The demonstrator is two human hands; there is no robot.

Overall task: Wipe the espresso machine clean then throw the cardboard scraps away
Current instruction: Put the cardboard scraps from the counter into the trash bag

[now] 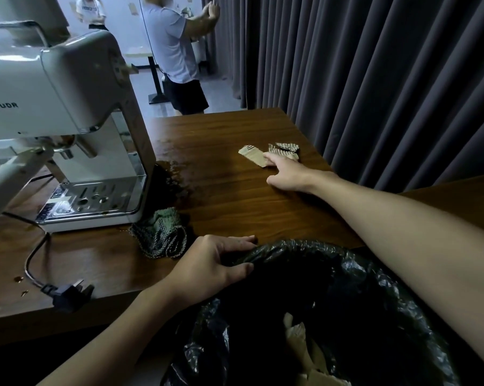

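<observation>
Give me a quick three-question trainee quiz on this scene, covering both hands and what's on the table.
1. True or false: the crumpled green-grey cloth lies on the brown wooden table beside the white espresso machine.
2. What does the left hand grip? A) the cloth; B) the rim of the black plastic bin bag; C) the espresso machine.
3. Which hand touches the torn brown cardboard scraps on the table?

Key: 1 true; 2 B; 3 the right hand, fingers stretched out.
</observation>
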